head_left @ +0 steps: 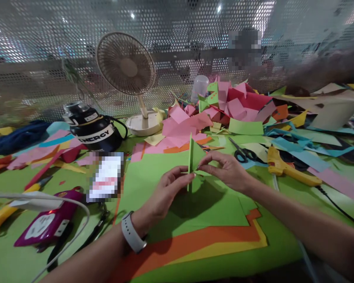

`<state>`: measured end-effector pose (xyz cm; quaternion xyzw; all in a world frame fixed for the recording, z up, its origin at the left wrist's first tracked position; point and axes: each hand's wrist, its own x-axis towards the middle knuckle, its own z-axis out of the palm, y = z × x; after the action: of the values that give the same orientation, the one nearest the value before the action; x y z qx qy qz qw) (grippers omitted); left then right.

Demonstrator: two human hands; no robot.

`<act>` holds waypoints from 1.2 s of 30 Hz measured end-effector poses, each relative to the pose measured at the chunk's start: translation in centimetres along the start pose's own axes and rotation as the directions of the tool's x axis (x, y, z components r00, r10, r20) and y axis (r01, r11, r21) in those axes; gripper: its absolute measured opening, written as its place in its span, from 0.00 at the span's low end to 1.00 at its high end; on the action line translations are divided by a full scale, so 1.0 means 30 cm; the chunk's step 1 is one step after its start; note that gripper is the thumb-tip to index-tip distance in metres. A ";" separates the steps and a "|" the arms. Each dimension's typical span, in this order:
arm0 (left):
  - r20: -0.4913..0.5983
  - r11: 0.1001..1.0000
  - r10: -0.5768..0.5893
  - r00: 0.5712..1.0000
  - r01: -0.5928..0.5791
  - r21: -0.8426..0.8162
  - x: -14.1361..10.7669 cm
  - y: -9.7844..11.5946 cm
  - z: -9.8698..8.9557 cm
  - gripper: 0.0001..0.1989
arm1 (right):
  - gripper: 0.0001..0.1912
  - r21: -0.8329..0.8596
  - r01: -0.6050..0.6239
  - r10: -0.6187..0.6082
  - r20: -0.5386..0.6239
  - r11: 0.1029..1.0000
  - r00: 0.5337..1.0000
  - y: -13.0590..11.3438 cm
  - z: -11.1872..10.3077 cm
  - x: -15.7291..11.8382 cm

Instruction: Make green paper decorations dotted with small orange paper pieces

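A folded green paper piece (191, 154) stands upright above stacked green sheets (153, 169). My left hand (169, 190) pinches its lower part between thumb and fingers. On its right side, the closed fingertips of my right hand (224, 169) touch the same piece near its middle. Under both hands a shadow falls on the green sheets, and orange (194, 243) and yellow sheets (224, 251) show beneath their front edge.
Black scissors (244, 154) and a yellow glue gun (289, 168) lie to the right. Paper scraps (183, 124) are heaped behind. A fan (128, 67), a black bottle (96, 131), a blurred-out phone (106, 177) and a purple device (48, 218) are on the left.
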<state>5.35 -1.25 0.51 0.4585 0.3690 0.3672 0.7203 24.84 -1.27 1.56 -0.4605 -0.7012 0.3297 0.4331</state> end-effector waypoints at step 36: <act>0.015 0.984 0.133 0.991 -0.134 0.119 0.013 0.009 0.004 0.23 | 0.08 0.245 -0.218 0.197 0.109 0.945 0.974 -0.011 0.017 0.000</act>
<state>5.56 -0.87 0.72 0.5259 0.3563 0.3903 0.6664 24.27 -1.42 1.63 -0.4583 -0.6178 0.4798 0.4220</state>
